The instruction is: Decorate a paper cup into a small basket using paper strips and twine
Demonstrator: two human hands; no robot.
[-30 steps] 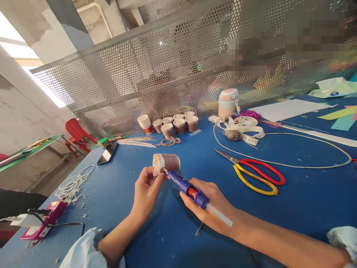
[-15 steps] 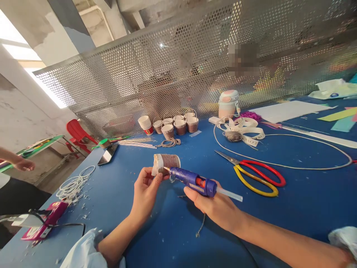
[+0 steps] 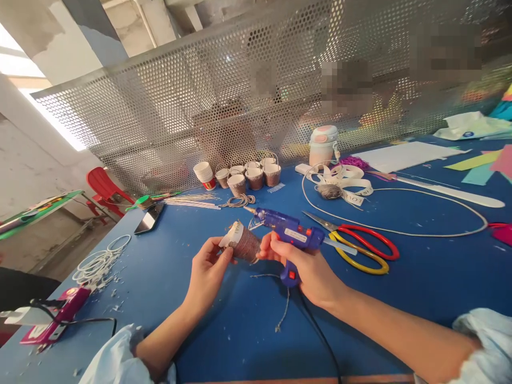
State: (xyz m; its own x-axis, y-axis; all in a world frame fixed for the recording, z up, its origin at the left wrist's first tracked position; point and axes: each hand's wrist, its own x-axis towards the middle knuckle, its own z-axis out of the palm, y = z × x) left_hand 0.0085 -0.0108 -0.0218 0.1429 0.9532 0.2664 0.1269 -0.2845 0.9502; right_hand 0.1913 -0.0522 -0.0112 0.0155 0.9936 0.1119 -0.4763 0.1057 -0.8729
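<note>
A small paper cup (image 3: 247,246), wrapped in brown cord with a pale printed band at one end, lies tilted in the grip of my left hand (image 3: 211,265). Its thumb presses on the band. My right hand (image 3: 310,266) is closed around a blue hot glue gun (image 3: 280,221), whose nozzle points up and left, above the cup and apart from it. A clear glue stick (image 3: 340,245) juts from the gun's back. Fingertips of the right hand reach the cup's cord-wrapped side. Loose cord ends (image 3: 285,314) hang below the gun.
Red and yellow scissors (image 3: 362,248) lie right of the gun. Several cord-wrapped cups (image 3: 255,178) and stacked paper cups (image 3: 205,175) stand at the back. A ribbon (image 3: 352,181), a phone (image 3: 150,218), white cord (image 3: 96,266) and a magenta power strip (image 3: 58,317) are around.
The glue gun's nozzle has come away from the cup and swung upward. The cup has tilted, and my right fingers now reach its side. A person's hand at far left has left view.
</note>
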